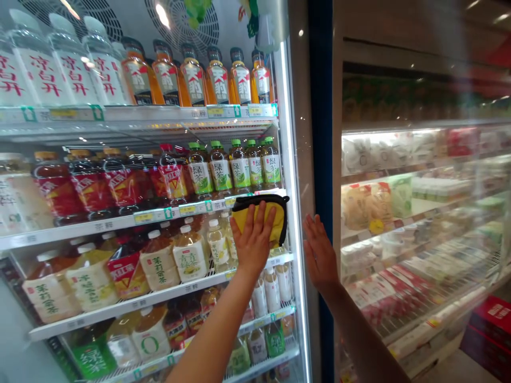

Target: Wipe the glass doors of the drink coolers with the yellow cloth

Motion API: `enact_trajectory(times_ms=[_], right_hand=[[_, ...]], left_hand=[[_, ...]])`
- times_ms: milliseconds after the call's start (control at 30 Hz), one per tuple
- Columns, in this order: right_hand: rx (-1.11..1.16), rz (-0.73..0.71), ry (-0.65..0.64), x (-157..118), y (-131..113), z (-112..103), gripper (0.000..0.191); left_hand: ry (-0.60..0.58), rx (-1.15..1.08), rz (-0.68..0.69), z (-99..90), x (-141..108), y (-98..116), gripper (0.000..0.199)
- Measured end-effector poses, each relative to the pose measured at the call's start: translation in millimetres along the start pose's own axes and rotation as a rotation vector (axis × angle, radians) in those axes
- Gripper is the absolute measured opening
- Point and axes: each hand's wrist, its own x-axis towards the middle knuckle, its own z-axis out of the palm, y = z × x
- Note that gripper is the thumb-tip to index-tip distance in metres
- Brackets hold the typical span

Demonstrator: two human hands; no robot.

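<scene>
My left hand (254,236) presses a folded yellow cleaning cloth (279,223) with a dark edge flat against the glass of a drinks fridge. Its fingers are spread over the cloth, holding it at the height of the middle shelves; the thumb is hard to make out. To the right, my right hand (319,252) is in shade beside the fridge's door frame (301,159), fingers stretched upward and nothing in it. Whether it touches the frame I cannot tell. Behind the cloth stand green tea bottles (239,167) and pale-labelled bottles (219,244).
Large water bottles (59,64) and amber drink bottles (194,80) fill the top shelf. Lower shelves hold several rows of tea and juice. At right, beyond a dark blue strip (322,106), is an open chiller with packaged goods (357,205). A red box (493,319) stands at far right.
</scene>
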Motion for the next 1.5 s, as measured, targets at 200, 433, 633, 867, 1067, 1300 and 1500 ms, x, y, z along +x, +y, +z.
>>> enact_trajectory(times_ms=[200,433,633,867,1067,1300,1500], right_hand=[[0.115,0.038,0.014,12,-9,2,0.057],[0.272,0.060,0.037,40,-33,16,0.050],[0.354,0.132,-0.085,15,-34,26,0.047],[0.163,0.139,-0.118,17,-35,68,0.057],[-0.104,0.083,-0.019,35,-74,111,0.061],[-0.256,-0.105,-0.121,-11,-45,96,0.056],[-0.310,-0.051,-0.015,44,-65,116,0.066]], left_hand=[[-0.060,-0.018,0.089,14.1,-9,19,0.088],[-0.011,-0.035,0.026,1.5,17,1,0.095],[0.089,-0.116,0.050,11.1,-22,-6,0.101],[0.040,-0.203,0.185,-19.2,-42,-47,0.089],[0.142,-0.143,-0.104,-44.4,-67,-75,0.080],[0.129,-0.037,-0.146,-46.2,-83,-85,0.077],[0.120,0.045,-0.203,-59.9,-85,-104,0.080]])
